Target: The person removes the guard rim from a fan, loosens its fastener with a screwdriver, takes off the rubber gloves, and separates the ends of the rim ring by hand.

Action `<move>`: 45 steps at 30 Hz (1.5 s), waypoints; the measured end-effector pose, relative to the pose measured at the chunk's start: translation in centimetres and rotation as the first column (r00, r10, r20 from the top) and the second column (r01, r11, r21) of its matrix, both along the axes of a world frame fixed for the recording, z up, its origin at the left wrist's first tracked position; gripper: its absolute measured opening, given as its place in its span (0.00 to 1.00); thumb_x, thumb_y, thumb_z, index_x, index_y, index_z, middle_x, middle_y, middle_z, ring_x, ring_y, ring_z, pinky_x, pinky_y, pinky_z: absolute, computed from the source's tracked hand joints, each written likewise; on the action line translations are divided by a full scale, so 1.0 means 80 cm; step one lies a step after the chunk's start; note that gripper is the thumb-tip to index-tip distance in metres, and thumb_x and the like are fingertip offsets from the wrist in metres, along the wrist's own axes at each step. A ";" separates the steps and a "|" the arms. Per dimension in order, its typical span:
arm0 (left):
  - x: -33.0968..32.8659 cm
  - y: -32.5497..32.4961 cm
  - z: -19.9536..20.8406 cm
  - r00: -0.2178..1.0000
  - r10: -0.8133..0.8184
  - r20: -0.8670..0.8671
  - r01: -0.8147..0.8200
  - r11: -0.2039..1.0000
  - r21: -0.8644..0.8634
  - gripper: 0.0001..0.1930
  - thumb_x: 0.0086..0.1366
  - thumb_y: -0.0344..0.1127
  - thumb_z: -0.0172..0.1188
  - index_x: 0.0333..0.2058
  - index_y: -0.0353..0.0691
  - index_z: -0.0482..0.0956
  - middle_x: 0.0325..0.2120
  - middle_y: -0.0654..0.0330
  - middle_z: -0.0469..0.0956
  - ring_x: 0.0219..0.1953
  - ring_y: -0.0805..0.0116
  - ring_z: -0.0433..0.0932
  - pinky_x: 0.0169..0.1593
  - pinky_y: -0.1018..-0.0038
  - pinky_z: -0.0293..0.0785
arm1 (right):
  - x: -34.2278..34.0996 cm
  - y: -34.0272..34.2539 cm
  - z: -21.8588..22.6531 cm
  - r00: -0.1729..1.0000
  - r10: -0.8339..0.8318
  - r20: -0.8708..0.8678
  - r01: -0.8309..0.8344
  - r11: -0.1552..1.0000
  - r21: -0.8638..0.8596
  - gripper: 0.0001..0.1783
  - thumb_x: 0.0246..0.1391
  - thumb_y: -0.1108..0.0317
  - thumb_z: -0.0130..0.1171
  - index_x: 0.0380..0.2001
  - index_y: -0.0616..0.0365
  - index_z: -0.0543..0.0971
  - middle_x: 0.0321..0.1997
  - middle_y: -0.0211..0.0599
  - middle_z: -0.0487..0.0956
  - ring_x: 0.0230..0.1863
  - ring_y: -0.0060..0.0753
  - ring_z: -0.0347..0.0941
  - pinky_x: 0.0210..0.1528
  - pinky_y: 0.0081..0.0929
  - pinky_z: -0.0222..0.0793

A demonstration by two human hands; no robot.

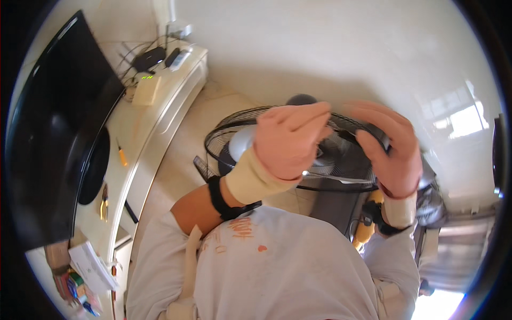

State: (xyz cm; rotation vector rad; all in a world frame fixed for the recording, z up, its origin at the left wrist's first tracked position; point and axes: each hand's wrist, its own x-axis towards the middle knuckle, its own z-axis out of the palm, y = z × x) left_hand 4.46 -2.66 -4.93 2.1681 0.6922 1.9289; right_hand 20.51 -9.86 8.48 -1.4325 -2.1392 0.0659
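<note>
An electric fan with a black wire guard point(226, 127) and grey blades point(242, 141) is in front of me, face up at a tilt. Above the middle of it is my left hand point(290, 141), its fingers bunched together; whether anything is between them is hidden. Over the right part of the guard, my right hand point(396, 152) has curved fingers with the thumb held apart, and nothing shows in it. Some motion blur lies on its fingertips. Both hands wear pale cuffs and black straps at the wrists.
On the left, a long white cabinet point(154, 130) carries a large black television point(58, 122), a yellow-handled screwdriver point(122, 154), pliers point(104, 204) and a black box with cables point(149, 58). A yellow tool point(365, 232) lies beside my right forearm. A pale wall point(330, 48) rises behind the fan.
</note>
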 end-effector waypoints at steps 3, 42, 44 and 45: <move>0.009 -0.002 0.000 0.998 -0.034 0.045 0.032 0.998 0.051 0.16 0.49 0.29 0.71 0.38 0.38 0.82 0.40 0.59 0.84 0.33 0.59 0.84 0.36 0.66 0.79 | 0.001 -0.025 0.006 0.999 -0.031 0.042 0.023 0.986 0.163 0.15 0.46 0.77 0.66 0.40 0.66 0.84 0.43 0.51 0.85 0.46 0.49 0.82 0.51 0.40 0.75; 0.223 -0.013 -0.036 0.582 -0.209 0.786 0.570 0.794 -0.211 0.05 0.61 0.39 0.54 0.33 0.49 0.68 0.30 0.63 0.69 0.37 0.62 0.70 0.34 0.66 0.68 | -0.171 0.035 -0.628 0.936 0.352 -0.024 -0.217 0.523 -0.824 0.28 0.58 0.65 0.57 0.62 0.55 0.73 0.63 0.37 0.76 0.58 0.34 0.75 0.59 0.30 0.70; 0.224 -0.023 -0.003 0.814 -0.011 0.581 0.517 0.469 -0.716 0.13 0.55 0.39 0.62 0.33 0.39 0.71 0.34 0.57 0.71 0.43 0.58 0.72 0.44 0.69 0.72 | -0.196 0.046 -0.656 0.933 0.359 -0.032 -0.230 0.525 -0.819 0.28 0.58 0.65 0.57 0.62 0.55 0.73 0.63 0.37 0.76 0.58 0.34 0.74 0.59 0.30 0.70; 0.211 -0.018 -0.030 0.901 0.068 0.428 0.339 0.504 -0.794 0.14 0.61 0.40 0.61 0.40 0.39 0.72 0.42 0.57 0.72 0.46 0.60 0.73 0.51 0.70 0.70 | -0.219 0.050 -0.673 0.924 0.377 -0.059 -0.263 0.520 -0.813 0.28 0.58 0.65 0.57 0.62 0.55 0.73 0.63 0.37 0.76 0.58 0.34 0.74 0.59 0.30 0.70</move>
